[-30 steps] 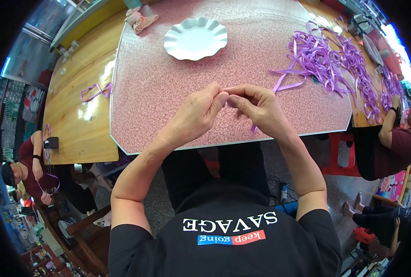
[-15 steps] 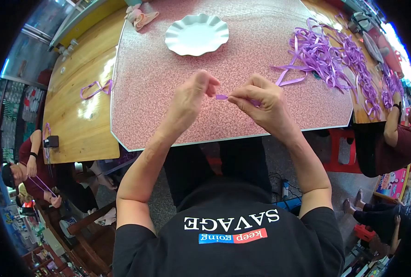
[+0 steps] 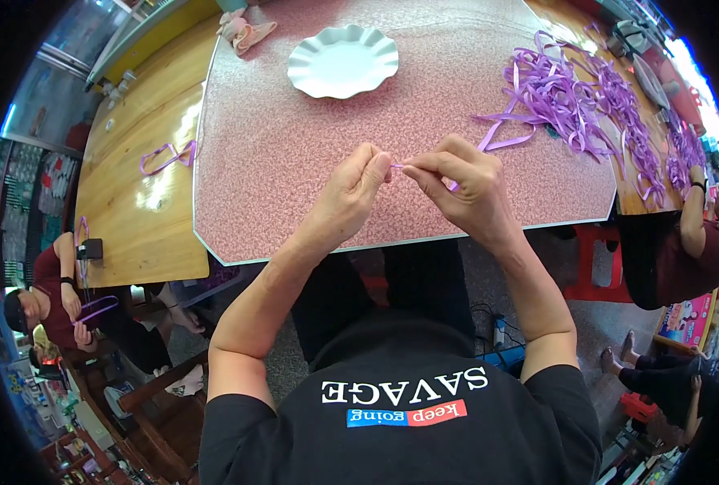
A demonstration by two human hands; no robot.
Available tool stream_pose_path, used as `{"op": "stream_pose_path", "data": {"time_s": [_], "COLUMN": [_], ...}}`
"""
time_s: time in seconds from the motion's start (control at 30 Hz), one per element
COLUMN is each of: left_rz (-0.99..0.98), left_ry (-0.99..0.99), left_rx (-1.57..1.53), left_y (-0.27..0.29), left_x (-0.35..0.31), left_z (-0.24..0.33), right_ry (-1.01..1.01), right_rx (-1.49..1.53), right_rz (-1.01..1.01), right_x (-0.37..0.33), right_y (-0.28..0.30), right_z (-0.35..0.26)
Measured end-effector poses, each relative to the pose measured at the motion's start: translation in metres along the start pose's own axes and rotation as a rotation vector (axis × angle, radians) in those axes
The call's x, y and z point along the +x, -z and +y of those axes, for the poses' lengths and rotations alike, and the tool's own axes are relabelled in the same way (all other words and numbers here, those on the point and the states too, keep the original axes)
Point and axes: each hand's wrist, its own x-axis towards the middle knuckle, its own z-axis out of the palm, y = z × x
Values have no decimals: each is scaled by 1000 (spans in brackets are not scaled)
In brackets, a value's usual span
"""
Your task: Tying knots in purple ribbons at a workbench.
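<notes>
Purple ribbon (image 3: 397, 166) stretches sideways, long axis left-to-right.

Slim purple ribbon (image 3: 398, 166), gripped by the left hand (image 3: 350, 192) and the right hand (image 3: 466, 179). Bridges the small gap between the two in a short, nearly level run, looking straight there. Shows again as a small purple piece just beneath the right hand. Held over the pink tabletop (image 3: 270, 153). Mostly hidden in the grip, with unclear ends.
</notes>
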Motion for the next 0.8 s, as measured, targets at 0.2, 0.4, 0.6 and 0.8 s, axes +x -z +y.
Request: {"op": "stream_pose_path", "data": {"time_s": [0.2, 0.4, 0.6, 0.8], "left_rz": [-83, -172, -130, -40], "left_ry": [74, 152, 139, 183], "left_rx": [-133, -131, -360, -1097], "left_y": [5, 11, 12, 3], "left_x": [-3, -5, -10, -15], "left_z": [6, 10, 15, 14], "right_ry": [-303, -530, -710, -739], "right_rx": [160, 520, 898, 1268], "right_rz": [-105, -181, -49, 122], "right_x": [1, 0, 10, -9], "right_y": [9, 10, 14, -22], "right_z": [-1, 1, 7, 18]}}
